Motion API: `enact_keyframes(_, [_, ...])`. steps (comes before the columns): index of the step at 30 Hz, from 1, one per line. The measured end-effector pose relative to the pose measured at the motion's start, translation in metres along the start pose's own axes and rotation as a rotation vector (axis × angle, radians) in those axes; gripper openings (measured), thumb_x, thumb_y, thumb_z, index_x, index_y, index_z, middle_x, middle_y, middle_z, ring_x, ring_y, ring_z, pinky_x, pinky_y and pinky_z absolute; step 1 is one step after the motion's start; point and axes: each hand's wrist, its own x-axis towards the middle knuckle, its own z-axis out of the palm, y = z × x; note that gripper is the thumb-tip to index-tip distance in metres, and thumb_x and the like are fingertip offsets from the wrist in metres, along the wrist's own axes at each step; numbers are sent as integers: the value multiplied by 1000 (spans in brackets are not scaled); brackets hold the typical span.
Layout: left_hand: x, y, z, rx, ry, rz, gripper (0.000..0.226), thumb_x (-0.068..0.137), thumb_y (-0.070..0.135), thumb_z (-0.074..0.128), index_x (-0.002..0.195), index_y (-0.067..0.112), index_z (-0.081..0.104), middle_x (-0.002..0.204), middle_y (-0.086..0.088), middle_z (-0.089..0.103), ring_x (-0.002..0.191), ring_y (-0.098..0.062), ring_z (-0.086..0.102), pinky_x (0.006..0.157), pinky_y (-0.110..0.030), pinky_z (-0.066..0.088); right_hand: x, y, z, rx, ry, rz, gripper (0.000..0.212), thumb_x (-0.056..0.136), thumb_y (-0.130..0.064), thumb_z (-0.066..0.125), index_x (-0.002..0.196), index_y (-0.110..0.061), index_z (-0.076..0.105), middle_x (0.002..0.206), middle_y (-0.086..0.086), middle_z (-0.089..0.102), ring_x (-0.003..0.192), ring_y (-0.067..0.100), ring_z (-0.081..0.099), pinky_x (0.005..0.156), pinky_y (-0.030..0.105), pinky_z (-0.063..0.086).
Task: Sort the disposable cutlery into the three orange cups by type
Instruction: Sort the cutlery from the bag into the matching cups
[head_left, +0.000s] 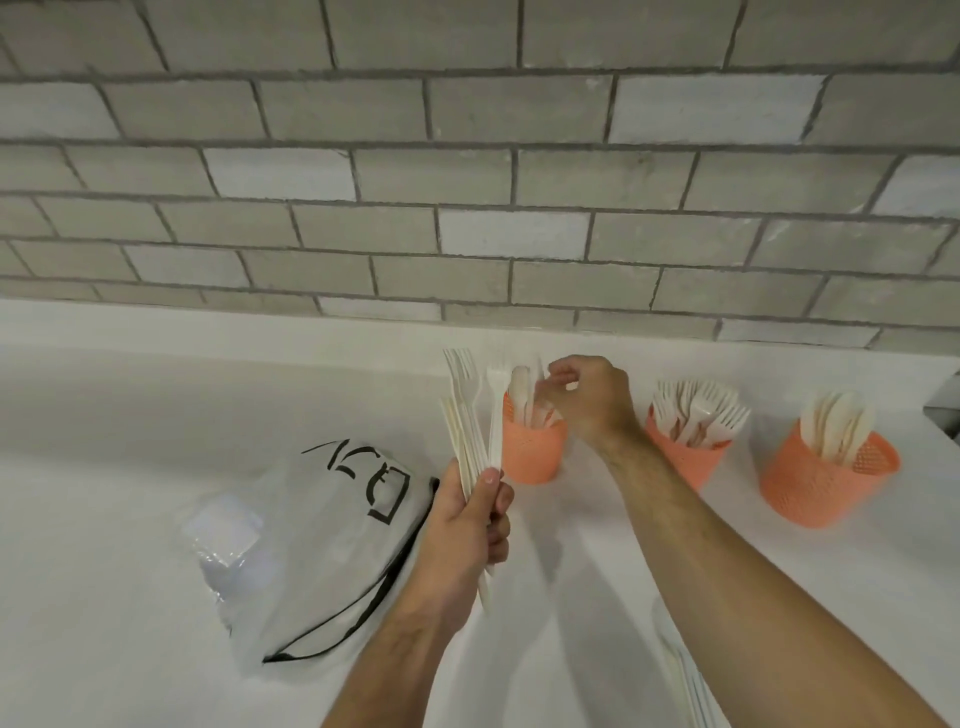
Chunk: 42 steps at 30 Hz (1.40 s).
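The left hand (470, 525) grips a bundle of cutlery (470, 415) by the handles, fork tines pointing up, just left of the left cup (532, 449). The right hand (589, 397) hovers over that cup with fingers curled toward thumb, at the tops of the pieces standing inside; whether it pinches one I cannot tell, since the fingertips blur. The middle cup (680, 457) is packed with forks (698, 413) and leans to the left. The right cup (821, 480) holds rounded pieces, apparently spoons (836, 423). All three cups stand on the white table (156, 405) near a grey brick wall (467, 182). A clear drawstring bag (322, 551) lies on the table left of the left hand.
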Motion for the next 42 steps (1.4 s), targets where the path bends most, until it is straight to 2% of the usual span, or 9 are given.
enact_keyframes(3, [-1, 1, 4, -2, -40, 3, 13, 103, 17, 45, 91, 16, 45, 70, 3, 44, 50, -10, 23, 45, -21, 22, -23, -13, -19, -11, 129, -64, 22, 93, -19, 66, 113, -16, 72, 102, -6, 69, 95, 11, 63, 79, 17, 47])
enact_keyframes(6, [-4, 1, 11, 7, -116, 2, 12, 104, 19, 44, 93, 21, 50, 70, 3, 43, 51, -10, 24, 45, -21, 22, -56, -23, -32, 250, -97, -42, 15, 94, -23, 64, 93, -17, 77, 80, -16, 71, 76, 1, 64, 72, 16, 48])
enact_keyframes(8, [-6, 0, 17, 37, -178, 0, 13, 104, 22, 44, 98, 25, 55, 70, 2, 43, 51, -10, 24, 45, -21, 23, -74, -25, -36, 345, -277, -22, 19, 94, -26, 67, 88, -10, 76, 68, -7, 65, 61, 6, 57, 63, 21, 46])
enact_keyframes(14, [-18, -1, 36, 137, -263, 3, 23, 103, 33, 43, 118, 20, 54, 79, -3, 57, 50, -12, 30, 46, -21, 26, -89, -14, -61, 241, -222, -32, 20, 93, -21, 69, 78, -10, 76, 56, 2, 65, 53, 7, 60, 60, 23, 50])
enact_keyframes(19, [-23, -1, 49, 225, -322, -12, 23, 103, 36, 43, 115, 20, 55, 77, -2, 61, 45, -10, 31, 44, -20, 27, -99, -11, -82, 350, -335, 43, 11, 91, -19, 70, 89, -14, 79, 67, 11, 70, 61, 14, 64, 65, 24, 54])
enact_keyframes(24, [-26, -6, 61, 340, -298, 54, 19, 101, 37, 47, 112, 28, 60, 78, -4, 66, 44, -8, 36, 44, -19, 33, -108, -3, -91, 352, -190, 89, 14, 81, -24, 82, 78, -11, 77, 66, 12, 73, 58, 15, 67, 61, 25, 54])
enact_keyframes(32, [-34, -10, 77, 214, -309, 45, 24, 102, 37, 43, 119, 27, 58, 82, -6, 67, 45, -12, 30, 44, -21, 26, -113, 12, -108, 552, -160, 226, 34, 86, -16, 77, 83, 15, 64, 61, 17, 64, 52, 15, 58, 59, 23, 51])
enact_keyframes(39, [-31, -14, 89, 170, -297, -16, 23, 104, 23, 41, 121, 25, 56, 83, -5, 68, 47, -14, 30, 46, -24, 22, -111, 25, -116, 582, -142, 278, 16, 93, -10, 62, 85, -4, 76, 84, 10, 77, 66, 14, 57, 67, 29, 48])
enact_keyframes(42, [-29, -15, 93, 117, -301, -55, 21, 103, 12, 41, 119, 15, 54, 85, -6, 66, 47, -14, 30, 47, -26, 20, -107, 30, -122, 565, -168, 224, 17, 93, -14, 69, 80, -8, 78, 85, 25, 72, 66, 17, 57, 67, 29, 49])
